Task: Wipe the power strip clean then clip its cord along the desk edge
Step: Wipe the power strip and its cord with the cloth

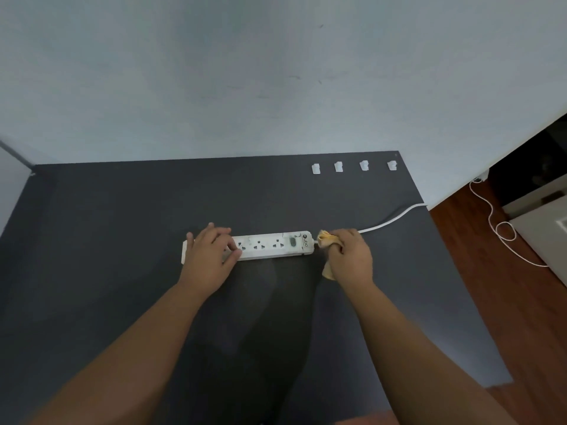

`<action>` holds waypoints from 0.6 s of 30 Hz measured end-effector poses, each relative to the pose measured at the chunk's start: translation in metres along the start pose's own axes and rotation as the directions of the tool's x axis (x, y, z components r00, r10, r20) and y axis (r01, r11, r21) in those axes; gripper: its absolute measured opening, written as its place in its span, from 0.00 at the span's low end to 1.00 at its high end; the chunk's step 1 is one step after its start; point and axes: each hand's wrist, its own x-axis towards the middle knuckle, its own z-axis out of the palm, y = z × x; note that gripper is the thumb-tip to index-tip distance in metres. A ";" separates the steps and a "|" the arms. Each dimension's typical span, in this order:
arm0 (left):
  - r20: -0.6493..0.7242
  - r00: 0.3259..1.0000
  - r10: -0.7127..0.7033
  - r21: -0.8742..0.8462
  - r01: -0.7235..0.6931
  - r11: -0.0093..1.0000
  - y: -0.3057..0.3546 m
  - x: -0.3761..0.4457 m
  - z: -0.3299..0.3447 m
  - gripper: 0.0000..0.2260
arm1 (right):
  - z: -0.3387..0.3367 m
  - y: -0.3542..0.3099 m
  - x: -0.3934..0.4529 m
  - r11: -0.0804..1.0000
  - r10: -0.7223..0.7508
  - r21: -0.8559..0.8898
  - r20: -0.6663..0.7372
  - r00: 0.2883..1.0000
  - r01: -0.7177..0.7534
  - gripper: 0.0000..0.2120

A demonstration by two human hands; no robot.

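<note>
Desk: dark grey top filling the lower two thirds of the frame, its far edge against a pale wall. It bears everything noted below.

Power strip: white, lying flat just above centre frame, long axis left to right. Four sockets show beyond my fingers, then a dark switch and a black logo at the right end. The casing looks greyed and scuffed around the sockets and along the near edge; in my judgement the wiping step is in hand, not finished.

My left hand: spread flat over the strip's left end, fingers apart and pressing down, thumb on the near edge. I judge this hold is there to stop the strip sliding under the rubbing.

My right hand: closed round a yellow cloth, fingers curled tight on the bunched fabric, working at the strip's right end where the cord leaves it. A fold of cloth hangs below the palm.

Cord: white, running from behind my right hand up and right, off the desk's right edge. It lies loose and unclipped.

Clips: four small white ones in a row at upper right of the desk, near the far edge, well apart from the cord
</note>
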 end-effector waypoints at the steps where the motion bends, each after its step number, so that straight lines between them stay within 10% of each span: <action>1: 0.008 1.000 -0.003 0.001 0.003 1.000 0.003 0.003 0.000 0.05 | 0.003 -0.005 -0.001 0.998 -0.055 -0.002 0.015 0.998 0.055 0.15; 6: -0.011 1.000 -0.007 0.012 0.007 1.000 0.002 -0.001 -0.002 0.10 | 0.032 -0.027 -0.005 0.924 -0.281 -0.131 0.405 0.870 0.359 0.18; 11: 0.004 0.985 -0.171 0.034 0.171 0.985 -0.027 -0.016 -0.017 0.25 | 0.043 -0.044 0.003 0.943 -0.312 -0.065 0.177 0.933 0.327 0.19; 16: 0.071 0.960 -0.272 0.002 0.272 0.962 -0.056 -0.028 -0.029 0.33 | 0.070 -0.070 0.002 0.903 -0.338 -0.056 0.519 0.785 0.426 0.20; 18: 0.123 0.952 -0.282 0.007 0.283 0.959 -0.066 -0.031 -0.034 0.34 | 0.073 -0.080 0.001 0.934 -0.337 0.025 0.391 0.857 0.356 0.18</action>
